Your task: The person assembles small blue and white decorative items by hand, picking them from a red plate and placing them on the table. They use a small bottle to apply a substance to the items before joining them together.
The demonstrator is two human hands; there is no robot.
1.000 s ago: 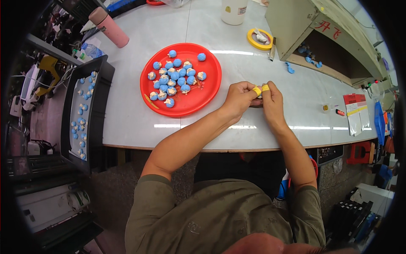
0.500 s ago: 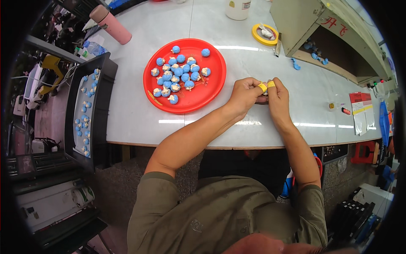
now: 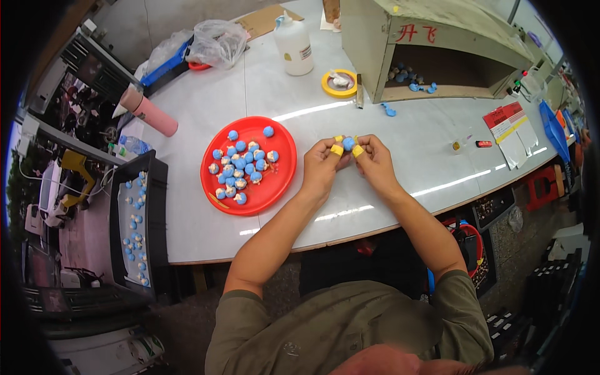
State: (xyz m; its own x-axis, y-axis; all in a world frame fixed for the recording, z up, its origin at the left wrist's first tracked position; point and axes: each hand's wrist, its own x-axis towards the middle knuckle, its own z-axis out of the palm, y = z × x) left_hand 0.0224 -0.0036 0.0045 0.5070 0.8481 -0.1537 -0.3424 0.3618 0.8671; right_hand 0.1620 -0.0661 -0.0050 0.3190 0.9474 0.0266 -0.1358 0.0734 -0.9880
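Observation:
A small blue ball (image 3: 349, 144) is pinched between the fingertips of both my hands, above the table to the right of the red dish. My left hand (image 3: 322, 165) grips it from the left and my right hand (image 3: 376, 164) from the right. Yellow tape wraps several of my fingertips. The ball's underside is hidden by my fingers. In the round red dish (image 3: 275, 192) lies a heap of blue balls (image 3: 240, 164), many with cream-coloured bits sticking out.
A black tray (image 3: 160, 206) with more blue balls stands at the left. Farther back are a pink flask (image 3: 150, 114), a white bottle (image 3: 294, 47) and a yellow tape roll (image 3: 339, 94). A cabinet (image 3: 400, 62) with blue pieces inside stands at the back right, paper packets (image 3: 511, 132) nearer.
The view has tilted up, showing more of the table's far side. My fingers have shifted, and the blue ball, hidden before, now shows between them.

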